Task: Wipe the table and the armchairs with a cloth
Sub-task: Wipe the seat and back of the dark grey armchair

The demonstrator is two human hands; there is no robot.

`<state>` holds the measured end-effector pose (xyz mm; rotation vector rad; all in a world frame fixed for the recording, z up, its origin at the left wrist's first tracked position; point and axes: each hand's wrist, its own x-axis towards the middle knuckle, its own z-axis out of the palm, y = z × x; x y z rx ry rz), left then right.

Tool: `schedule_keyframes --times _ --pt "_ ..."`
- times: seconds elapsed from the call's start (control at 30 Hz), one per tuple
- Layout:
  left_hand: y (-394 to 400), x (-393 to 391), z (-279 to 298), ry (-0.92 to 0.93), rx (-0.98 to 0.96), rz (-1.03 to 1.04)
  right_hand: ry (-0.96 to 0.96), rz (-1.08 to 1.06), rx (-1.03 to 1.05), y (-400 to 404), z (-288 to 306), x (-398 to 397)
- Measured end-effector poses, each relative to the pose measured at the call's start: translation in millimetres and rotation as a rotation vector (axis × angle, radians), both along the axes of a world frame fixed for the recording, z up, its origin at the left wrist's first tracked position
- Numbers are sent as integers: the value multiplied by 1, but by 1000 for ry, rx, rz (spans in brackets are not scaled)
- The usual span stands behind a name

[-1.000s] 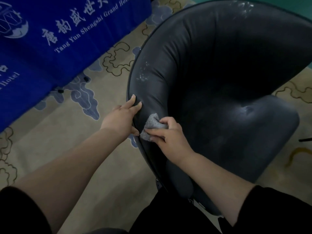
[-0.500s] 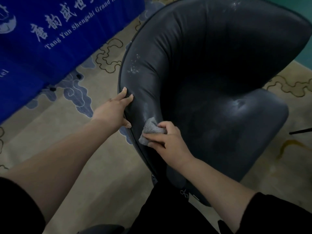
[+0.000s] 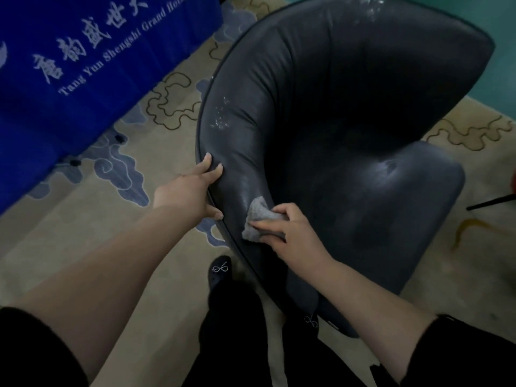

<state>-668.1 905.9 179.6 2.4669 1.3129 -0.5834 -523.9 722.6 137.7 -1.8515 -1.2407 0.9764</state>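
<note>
We see a beige carpet patterned with blue and brown cloud swirls. A blue cloth printed with white lettering hangs at upper left. A teal wall shows at upper right

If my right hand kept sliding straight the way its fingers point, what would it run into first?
Likely the left hand, gripping the armchair rim just beyond the cloth that the right hand holds; depth is unclear.

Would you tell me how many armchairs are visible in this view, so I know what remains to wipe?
1. The dark armchair fills the centre and right; the left hand holds its rim while the right hand presses the grey cloth on it. Others may be outside the frame.
</note>
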Motion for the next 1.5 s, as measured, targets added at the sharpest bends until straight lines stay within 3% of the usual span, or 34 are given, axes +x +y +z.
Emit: schedule_keyframes --times 0.2,0.37,0.53,0.6,0.8,1.1,1.33,1.5 --pt "8 -17 -5 -114 -19 -117 1 -349 -180 17 4 14" --pt "15 -28 -9 -153 27 -267 39 -519 -89 67 25 -1" --pt "57 -33 0 -355 -154 -296 88 -657 -5 105 42 -19" --pt "79 -33 8 -412 -144 -312 94 -699 10 108 48 -26" --pt "122 -17 20 -419 -118 -331 105 -800 24 112 60 -27" --pt "170 16 29 -318 -105 -292 27 -792 -65 126 53 -4" --pt "215 55 32 -323 -6 -330 50 -718 27 167 48 3" --pt "237 79 26 -322 -34 -406 -182 -397 -14 211 45 -6"
